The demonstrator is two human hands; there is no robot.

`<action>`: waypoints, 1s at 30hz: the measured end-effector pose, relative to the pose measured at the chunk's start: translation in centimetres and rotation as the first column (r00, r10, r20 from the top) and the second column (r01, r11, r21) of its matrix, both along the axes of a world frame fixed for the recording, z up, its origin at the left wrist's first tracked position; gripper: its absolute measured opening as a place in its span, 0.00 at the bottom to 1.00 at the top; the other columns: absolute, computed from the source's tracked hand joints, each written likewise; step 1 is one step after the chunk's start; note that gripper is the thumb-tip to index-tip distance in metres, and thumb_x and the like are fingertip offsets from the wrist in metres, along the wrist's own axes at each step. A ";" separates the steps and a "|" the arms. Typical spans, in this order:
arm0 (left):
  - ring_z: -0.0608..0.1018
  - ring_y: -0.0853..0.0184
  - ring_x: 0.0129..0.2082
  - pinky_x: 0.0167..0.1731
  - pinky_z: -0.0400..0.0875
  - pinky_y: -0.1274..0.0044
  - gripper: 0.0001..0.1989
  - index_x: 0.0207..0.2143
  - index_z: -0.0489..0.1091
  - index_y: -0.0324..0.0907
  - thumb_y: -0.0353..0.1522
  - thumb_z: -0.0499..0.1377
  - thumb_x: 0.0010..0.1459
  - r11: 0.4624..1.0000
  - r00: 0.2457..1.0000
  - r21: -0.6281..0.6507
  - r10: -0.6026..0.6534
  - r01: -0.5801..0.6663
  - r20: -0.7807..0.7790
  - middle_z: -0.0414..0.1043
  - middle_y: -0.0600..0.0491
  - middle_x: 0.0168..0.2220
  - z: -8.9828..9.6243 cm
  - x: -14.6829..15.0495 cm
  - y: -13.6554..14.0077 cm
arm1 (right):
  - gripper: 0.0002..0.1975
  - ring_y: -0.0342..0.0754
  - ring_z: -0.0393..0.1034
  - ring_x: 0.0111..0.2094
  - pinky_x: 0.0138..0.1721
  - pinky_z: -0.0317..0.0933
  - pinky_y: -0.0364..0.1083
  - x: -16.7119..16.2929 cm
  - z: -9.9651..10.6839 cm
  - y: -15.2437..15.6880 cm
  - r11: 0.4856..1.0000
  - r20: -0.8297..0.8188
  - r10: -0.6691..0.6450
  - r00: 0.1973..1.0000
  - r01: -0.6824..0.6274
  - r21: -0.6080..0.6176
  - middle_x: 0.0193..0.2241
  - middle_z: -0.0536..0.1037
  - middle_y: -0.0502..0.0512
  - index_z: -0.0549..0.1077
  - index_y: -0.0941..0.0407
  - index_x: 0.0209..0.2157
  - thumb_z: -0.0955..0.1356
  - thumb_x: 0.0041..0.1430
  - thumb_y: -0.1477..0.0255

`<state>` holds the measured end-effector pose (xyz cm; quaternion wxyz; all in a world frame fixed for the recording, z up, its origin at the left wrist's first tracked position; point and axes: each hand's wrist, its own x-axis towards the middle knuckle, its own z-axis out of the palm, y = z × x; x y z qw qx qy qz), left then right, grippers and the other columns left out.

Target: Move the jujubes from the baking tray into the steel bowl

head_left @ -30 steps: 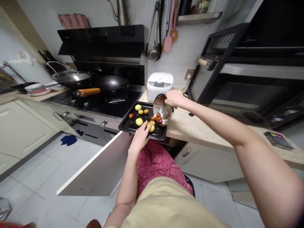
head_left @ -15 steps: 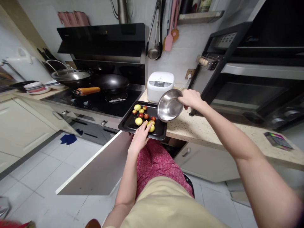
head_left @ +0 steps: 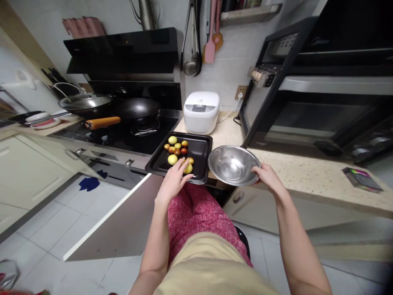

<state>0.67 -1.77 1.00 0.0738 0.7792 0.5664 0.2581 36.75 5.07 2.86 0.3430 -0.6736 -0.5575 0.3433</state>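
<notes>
Across from me, small red and yellow fruits (head_left: 177,151) lie in a black tray (head_left: 201,150), the left hand (head_left: 173,180) at the nearest ones, fingers loosely spread; then a metal bowl (head_left: 233,164), rim pinched by the right hand's (head_left: 266,176) fingers, at the tabletop's (head_left: 302,174) edge.

Tray (head_left: 200,152) left, bowl (head_left: 233,165) right — cooker (head_left: 201,114) behind

Beige top (head_left: 215,268), red trousers (head_left: 201,215) (mottled)
</notes>
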 end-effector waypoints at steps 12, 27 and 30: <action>0.76 0.53 0.60 0.58 0.72 0.65 0.26 0.65 0.66 0.42 0.40 0.61 0.68 0.982 0.965 0.070 0.185 -0.174 -0.189 0.73 0.42 0.61 2.2 2.7 3.2 | 0.06 0.48 0.71 0.17 0.17 0.64 0.43 0.4 -2.0 -0.2 0.999 -0.197 0.000 0.980 -0.008 -0.040 0.16 0.73 0.49 0.68 0.53 0.25 0.65 0.42 0.67; 0.79 0.56 0.47 0.51 0.74 0.67 0.20 0.56 0.74 0.42 0.24 0.56 0.64 0.977 0.932 0.072 0.212 -0.199 -0.293 0.78 0.44 0.46 0.3 4.8 6.5 | 0.06 0.49 0.73 0.20 0.19 0.67 0.43 0.0 -2.9 1.2 0.998 -0.213 0.014 0.977 -0.027 -0.057 0.20 0.76 0.50 0.69 0.54 0.28 0.65 0.47 0.67; 0.78 0.57 0.49 0.52 0.74 0.67 0.21 0.58 0.72 0.41 0.23 0.55 0.65 0.980 0.946 0.075 0.198 -0.185 -0.257 0.76 0.45 0.47 -0.1 4.8 6.6 | 0.06 0.49 0.74 0.21 0.20 0.66 0.43 -0.2 -3.3 1.7 0.999 -0.186 0.017 0.982 -0.026 -0.046 0.22 0.77 0.51 0.70 0.54 0.27 0.65 0.49 0.67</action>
